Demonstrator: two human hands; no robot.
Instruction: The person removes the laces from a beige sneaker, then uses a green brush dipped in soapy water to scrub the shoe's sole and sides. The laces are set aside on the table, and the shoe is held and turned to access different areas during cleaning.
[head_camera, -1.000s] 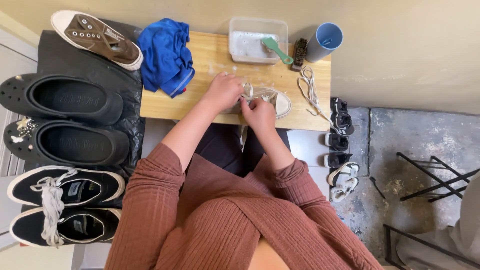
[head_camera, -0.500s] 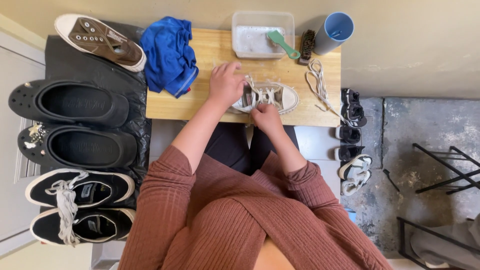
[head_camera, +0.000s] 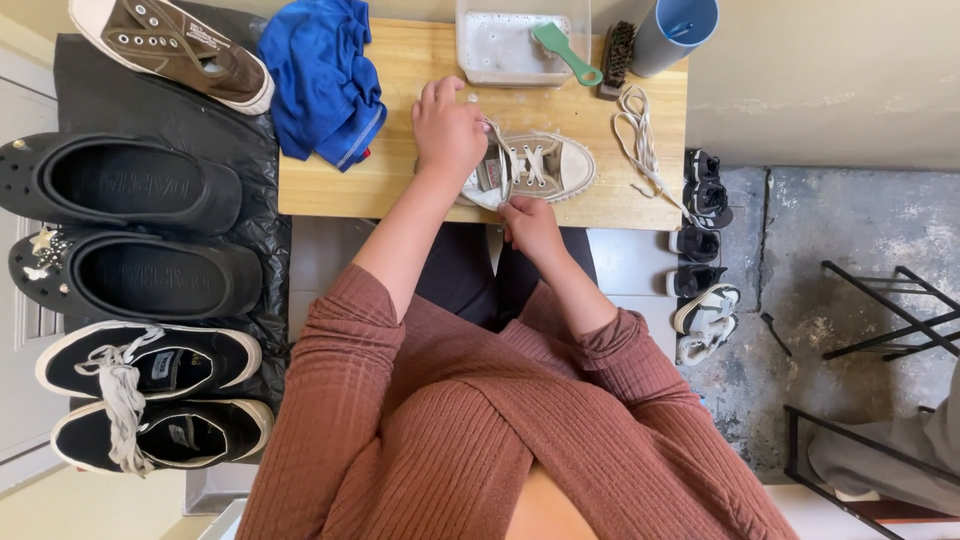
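— Where's the open room on that table (head_camera: 330, 190)?
— Bare wood between the left hand (head_camera: 450, 130) and the blue cloth (head_camera: 322, 78), and past the sneaker's (head_camera: 535, 168) toe, short of the loose lace (head_camera: 640, 140).
— Beyond the hands?
— Crowded: soapy tub (head_camera: 505, 45), green brush (head_camera: 565, 52), bristle brush (head_camera: 620, 55), blue cup (head_camera: 675, 30) line the far edge.
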